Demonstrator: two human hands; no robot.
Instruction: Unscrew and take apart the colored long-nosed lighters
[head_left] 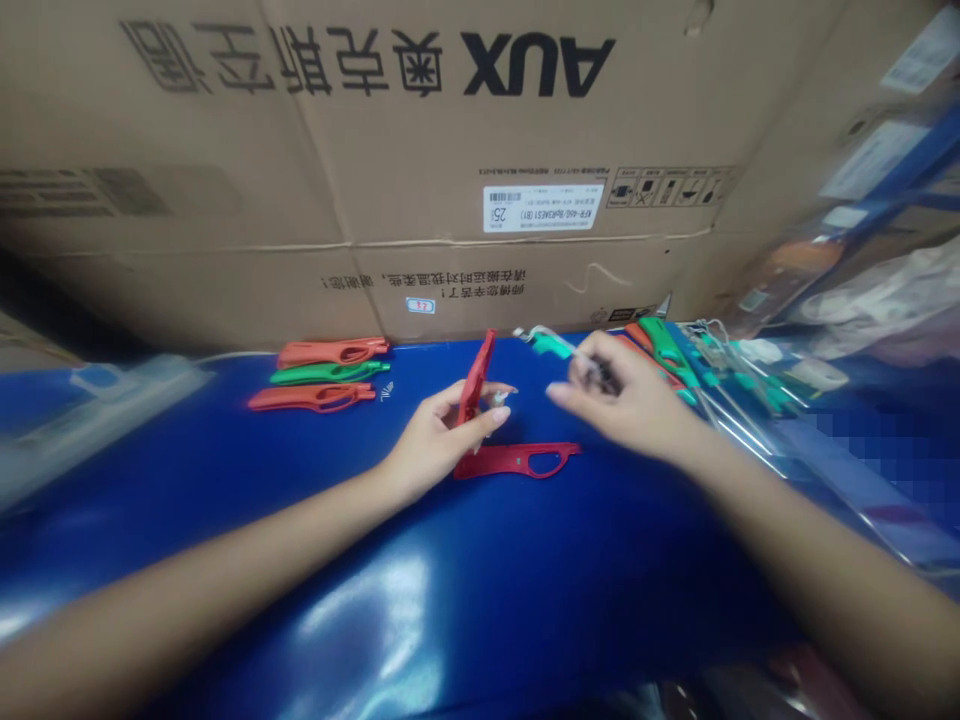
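Observation:
My left hand (450, 430) is closed around a red lighter shell half (476, 375), tilted nearly upright. By the thumb and fingertip sits a small whitish part (498, 400), too small to name. Just below that hand, another red lighter shell half (517, 460) lies flat on the blue table, its trigger opening to the right. To the right, my right hand (622, 390) pinches a lighter inner part (551, 345) with a green piece and a pale wire or tube. Motion blurs this hand and the dark portion between its fingers.
Orange and green lighter shells (322, 374) lie at the left, beside small springs (387, 390). More shells (660, 345) and a pile of green parts with metal tubes (750, 390) are at the right. A large cardboard box (420, 200) walls off the back of the table (300, 560).

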